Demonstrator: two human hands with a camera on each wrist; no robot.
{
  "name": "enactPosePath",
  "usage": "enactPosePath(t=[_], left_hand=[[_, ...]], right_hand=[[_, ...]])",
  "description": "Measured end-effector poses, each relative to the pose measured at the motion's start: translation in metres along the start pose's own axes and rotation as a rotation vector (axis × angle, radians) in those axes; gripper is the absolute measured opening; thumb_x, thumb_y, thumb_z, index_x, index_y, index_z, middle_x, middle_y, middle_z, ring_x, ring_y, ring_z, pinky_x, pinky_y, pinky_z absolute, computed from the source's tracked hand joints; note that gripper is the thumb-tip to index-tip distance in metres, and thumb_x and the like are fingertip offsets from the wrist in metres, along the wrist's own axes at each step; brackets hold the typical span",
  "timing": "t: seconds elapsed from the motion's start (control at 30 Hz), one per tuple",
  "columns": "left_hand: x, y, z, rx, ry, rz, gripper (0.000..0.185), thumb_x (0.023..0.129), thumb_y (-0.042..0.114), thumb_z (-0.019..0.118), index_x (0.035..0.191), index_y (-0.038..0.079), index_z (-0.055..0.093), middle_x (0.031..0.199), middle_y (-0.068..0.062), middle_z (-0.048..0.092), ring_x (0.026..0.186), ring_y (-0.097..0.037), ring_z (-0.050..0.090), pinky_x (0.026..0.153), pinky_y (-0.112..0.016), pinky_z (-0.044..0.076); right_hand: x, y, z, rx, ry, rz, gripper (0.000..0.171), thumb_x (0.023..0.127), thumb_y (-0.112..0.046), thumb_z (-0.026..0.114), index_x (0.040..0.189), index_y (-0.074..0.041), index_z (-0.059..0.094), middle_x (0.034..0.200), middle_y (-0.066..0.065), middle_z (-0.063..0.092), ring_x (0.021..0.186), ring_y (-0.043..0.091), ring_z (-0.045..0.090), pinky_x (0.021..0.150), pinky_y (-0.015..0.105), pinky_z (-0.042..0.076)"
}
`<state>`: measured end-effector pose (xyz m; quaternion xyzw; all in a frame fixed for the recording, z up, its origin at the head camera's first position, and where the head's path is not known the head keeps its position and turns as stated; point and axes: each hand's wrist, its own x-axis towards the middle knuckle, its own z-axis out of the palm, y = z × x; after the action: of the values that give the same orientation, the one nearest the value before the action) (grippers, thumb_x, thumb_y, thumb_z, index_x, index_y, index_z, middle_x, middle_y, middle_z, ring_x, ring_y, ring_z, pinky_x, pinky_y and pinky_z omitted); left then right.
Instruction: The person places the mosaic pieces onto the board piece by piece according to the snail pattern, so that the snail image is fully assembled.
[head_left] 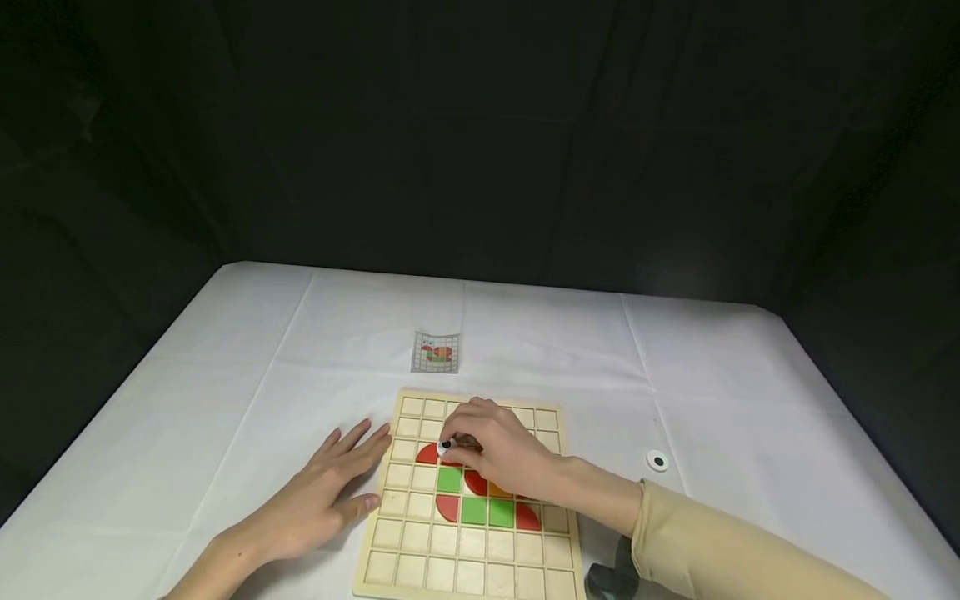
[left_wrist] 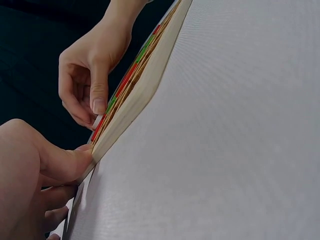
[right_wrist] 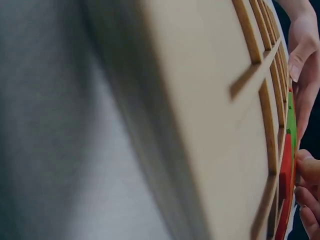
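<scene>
Fingers of right hand (head_left: 501, 454) pinch one eye piece (head_left: 446, 446); left hand (head_left: 324, 496) flat; three green tiles (head_left: 474, 510)

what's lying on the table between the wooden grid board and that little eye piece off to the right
Nothing: in the head view only bare white tablecloth lies between the wooden grid board and the loose eye piece.

1. One wooden grid board (head_left: 468, 575) lies near the front edge of the surface.
2. Three green square tiles (head_left: 474, 510) show in the board.
3. At least four red rounded pieces (head_left: 447, 507) show in it; others may be hidden.
4. One orange piece (head_left: 498, 492) peeks out.
5. One small pattern card (head_left: 436, 352) lies behind the board.
6. Two googly eyes: one (head_left: 657, 461) loose toward the right edge, one (head_left: 446, 446) at the fingertips.
7. Two hands: left (head_left: 330, 492), right (head_left: 498, 450).
</scene>
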<state>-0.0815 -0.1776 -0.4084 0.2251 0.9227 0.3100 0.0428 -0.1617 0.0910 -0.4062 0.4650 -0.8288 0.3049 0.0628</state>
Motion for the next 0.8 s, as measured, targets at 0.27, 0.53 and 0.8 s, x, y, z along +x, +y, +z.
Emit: enactPosePath(t=[0.27, 0.53, 0.8], left_hand=[[0.002, 0.001, 0.003, -0.020, -0.011, -0.008, 0.068, 0.094, 0.023, 0.067, 0.153, 0.006, 0.039, 0.164, -0.001, 0.028, 0.155, -0.028, 0.013, 0.126, -0.055, 0.003], [0.002, 0.001, 0.003, -0.016, -0.013, -0.008, 0.068, 0.094, 0.023, 0.068, 0.153, 0.006, 0.039, 0.164, 0.000, 0.028, 0.155, -0.027, 0.013, 0.126, -0.053, 0.003], [0.004, 0.001, 0.003, -0.011, -0.012, -0.001, 0.069, 0.093, 0.023, 0.068, 0.153, 0.006, 0.038, 0.164, 0.000, 0.028, 0.155, -0.028, 0.013, 0.126, -0.054, 0.003]], right_hand=[[-0.001, 0.009, -0.005, -0.029, 0.055, 0.019, 0.014, 0.086, -0.014, 0.078, 0.098, -0.009, 0.071, 0.096, -0.003, 0.070, 0.088, 0.010, 0.062, 0.082, 0.024, 0.054], [-0.002, 0.013, -0.008, -0.031, 0.021, 0.084, 0.016, 0.089, -0.018, 0.076, 0.102, -0.009, 0.072, 0.097, -0.002, 0.071, 0.090, 0.011, 0.062, 0.081, 0.023, 0.055], [-0.002, 0.015, -0.005, -0.092, 0.047, 0.013, 0.013, 0.089, -0.018, 0.076, 0.098, -0.010, 0.072, 0.094, -0.004, 0.071, 0.085, 0.009, 0.059, 0.083, 0.026, 0.053]])
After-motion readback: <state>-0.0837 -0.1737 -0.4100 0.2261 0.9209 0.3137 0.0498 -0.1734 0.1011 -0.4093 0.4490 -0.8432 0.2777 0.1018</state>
